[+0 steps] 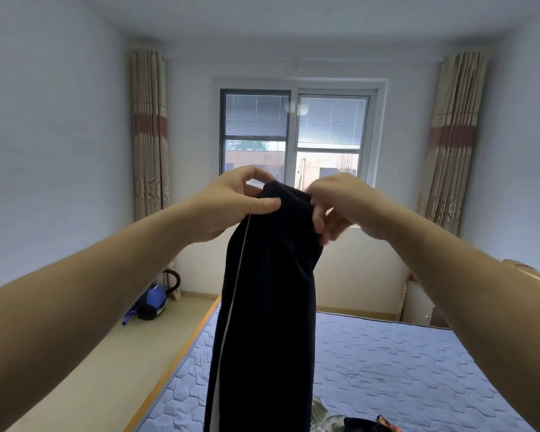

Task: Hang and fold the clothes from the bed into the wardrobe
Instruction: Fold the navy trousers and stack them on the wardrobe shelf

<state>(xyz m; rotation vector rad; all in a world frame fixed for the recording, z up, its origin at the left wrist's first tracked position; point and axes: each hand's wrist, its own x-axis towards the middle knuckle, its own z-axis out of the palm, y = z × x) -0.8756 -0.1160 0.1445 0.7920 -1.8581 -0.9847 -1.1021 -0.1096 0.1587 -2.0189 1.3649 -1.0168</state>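
A dark navy garment (pixel 268 307) with a thin white stripe down its left side hangs straight down in front of me, held up at chest height over the bed. My left hand (pixel 231 204) pinches its top left corner between thumb and fingers. My right hand (pixel 340 204) grips the top right edge, fingers curled into the cloth and slightly blurred. The garment's lower end runs out of the bottom of the frame. More clothes (pixel 356 424) lie in a small heap on the mattress at the bottom edge, partly hidden behind the garment.
The bed has a pale blue quilted mattress (pixel 402 363) with a wooden rim on the left. A blue vacuum cleaner (pixel 152 302) sits on the floor by the far left wall. A window (pixel 296 135) and two curtains are ahead. No wardrobe is in view.
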